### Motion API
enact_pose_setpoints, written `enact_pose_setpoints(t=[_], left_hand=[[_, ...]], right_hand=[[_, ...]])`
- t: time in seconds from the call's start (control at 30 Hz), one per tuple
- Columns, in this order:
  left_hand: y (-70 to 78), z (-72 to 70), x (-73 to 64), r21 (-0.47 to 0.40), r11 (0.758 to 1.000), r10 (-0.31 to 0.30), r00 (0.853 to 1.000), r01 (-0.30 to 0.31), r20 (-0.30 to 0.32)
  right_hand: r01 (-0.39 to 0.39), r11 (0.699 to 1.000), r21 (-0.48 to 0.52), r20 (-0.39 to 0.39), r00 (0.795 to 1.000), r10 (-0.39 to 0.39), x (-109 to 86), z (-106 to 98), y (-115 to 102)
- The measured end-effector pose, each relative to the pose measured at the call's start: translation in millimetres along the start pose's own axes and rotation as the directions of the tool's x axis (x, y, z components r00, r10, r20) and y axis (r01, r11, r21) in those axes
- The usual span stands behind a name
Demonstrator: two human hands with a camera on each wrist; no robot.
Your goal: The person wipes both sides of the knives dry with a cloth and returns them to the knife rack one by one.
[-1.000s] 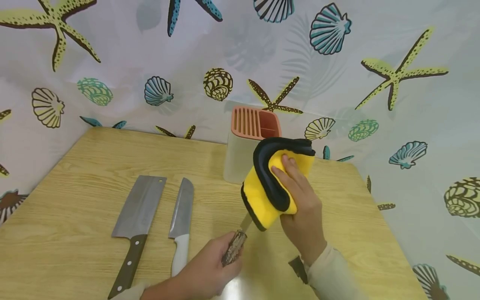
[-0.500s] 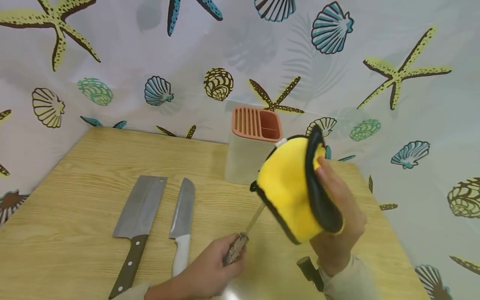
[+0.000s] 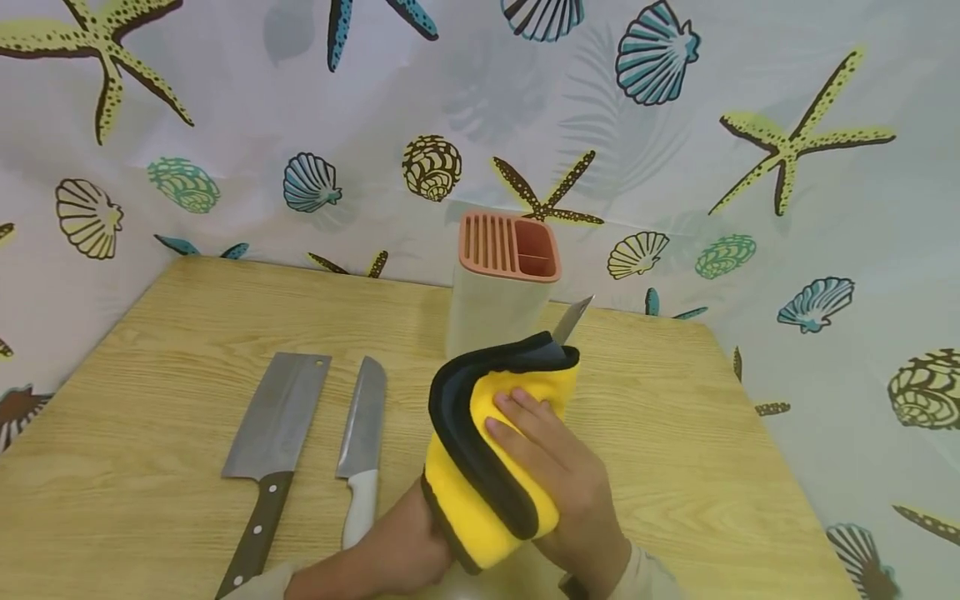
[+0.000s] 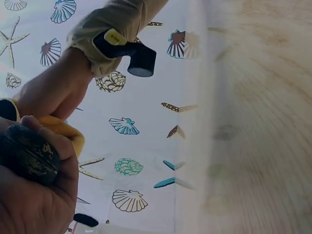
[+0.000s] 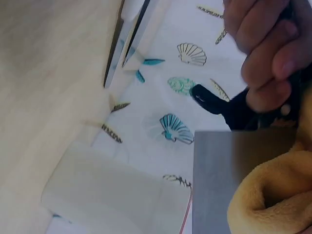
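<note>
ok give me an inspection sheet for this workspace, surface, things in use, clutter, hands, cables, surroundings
Surface: wood-grain table, with a patch of glare near the front edge.
Things in use: knife mostly hidden by the yellow cloth in the head view, its tip showing past the far edge.
Clutter: cleaver and white-handled knife lie side by side, apart; pale holder with orange top stands at the back.
Hands: left hand grips the knife's handle; right hand holds the cloth, fingers across it.
Cables: nothing seen.
Surroundings: backdrop printed with shells and starfish.
</note>
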State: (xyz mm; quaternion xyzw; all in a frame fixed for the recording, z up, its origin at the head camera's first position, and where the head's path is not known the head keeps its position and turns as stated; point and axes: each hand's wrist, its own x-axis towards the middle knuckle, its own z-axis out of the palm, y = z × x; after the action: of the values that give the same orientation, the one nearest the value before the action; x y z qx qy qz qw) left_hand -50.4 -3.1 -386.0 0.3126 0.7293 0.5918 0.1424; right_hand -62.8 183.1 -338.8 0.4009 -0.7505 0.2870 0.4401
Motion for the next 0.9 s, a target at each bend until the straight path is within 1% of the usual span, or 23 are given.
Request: enact_pose_setpoints(t=[0.03, 0.1, 0.13, 0.23, 0.3, 0.4, 0.5, 0.53, 0.57, 0.63, 0.7, 0.77, 0.8, 0.83, 0.87, 0.9], left_hand=[[2.3, 0.2, 1.7, -0.043, 0.999, -0.003, 1.000, 0.003, 0.006], [6.4, 0.0, 4.0, -0.081, 0.997, -0.012, 1.000, 0.014, 0.018], [7.7, 0.0, 5.0, -0.072, 0.997, -0.007, 1.000, 0.009, 0.023], [9.7, 0.1, 5.0, -0.061, 0.997, -0.054, 0.997, 0.057, 0.046], [8.7, 0.8, 4.2, -0.091, 0.993, -0.069, 0.995, 0.076, 0.071], [6.1, 1.7, 2.7, -0.144, 0.985, -0.079, 0.991, 0.094, 0.107], [4.8, 2.6, 1.5, -0.174, 0.978, -0.087, 0.986, 0.111, 0.142], [4.6, 3.0, 1.2, -0.179, 0.977, -0.085, 0.985, 0.112, 0.151], [4.6, 3.5, 0.9, -0.187, 0.976, -0.085, 0.983, 0.115, 0.160], [5.0, 4.7, 0.6, -0.179, 0.979, -0.069, 0.984, 0.098, 0.163], [5.7, 6.3, 0.5, -0.196, 0.977, -0.049, 0.982, 0.085, 0.180], [6.7, 8.1, -0.5, -0.225, 0.972, -0.025, 0.980, 0.070, 0.198], [7.2, 8.9, -0.8, -0.233, 0.971, -0.010, 0.979, 0.058, 0.203], [7.6, 9.2, -0.9, -0.243, 0.968, -0.003, 0.977, 0.056, 0.213], [8.0, 9.2, -1.0, -0.254, 0.965, -0.004, 0.975, 0.062, 0.223], [8.4, 8.9, -0.8, -0.247, 0.967, 0.000, 0.975, 0.057, 0.223]], right_hand=[[-0.010, 1.000, -0.005, -0.008, 1.000, 0.010, 1.0, -1, 4], [-0.042, 0.999, -0.007, -0.016, 0.999, 0.042, 3.6, -4, 11], [-0.060, 0.998, -0.006, -0.019, 0.998, 0.060, 5.2, -5, 15], [-0.108, 0.994, -0.022, -0.034, 0.994, 0.107, 9.1, -10, 27], [-0.145, 0.989, -0.037, -0.050, 0.988, 0.143, 10.9, -13, 35], [-0.199, 0.978, -0.055, -0.079, 0.978, 0.195, 12.0, -19, 48], [-0.254, 0.966, -0.043, -0.113, 0.962, 0.247, 13.1, -26, 62], [-0.275, 0.961, -0.027, -0.131, 0.954, 0.270, 13.8, -29, 67], [-0.306, 0.952, 0.000, -0.150, 0.941, 0.302, 14.8, -32, 73], [-0.376, 0.922, 0.090, -0.190, 0.903, 0.386, 17.3, -40, 83], [-0.412, 0.877, 0.246, -0.245, 0.849, 0.468, 20.2, -48, 89], [-0.399, 0.823, 0.403, -0.311, 0.786, 0.534, 25.7, -55, 87], [-0.354, 0.804, 0.477, -0.352, 0.762, 0.544, 30.4, -57, 81], [-0.279, 0.791, 0.544, -0.393, 0.749, 0.534, 37.1, -58, 72], [-0.204, 0.795, 0.572, -0.444, 0.738, 0.509, 44.3, -58, 62], [-0.126, 0.796, 0.592, -0.484, 0.734, 0.476, 51.9, -56, 50]])
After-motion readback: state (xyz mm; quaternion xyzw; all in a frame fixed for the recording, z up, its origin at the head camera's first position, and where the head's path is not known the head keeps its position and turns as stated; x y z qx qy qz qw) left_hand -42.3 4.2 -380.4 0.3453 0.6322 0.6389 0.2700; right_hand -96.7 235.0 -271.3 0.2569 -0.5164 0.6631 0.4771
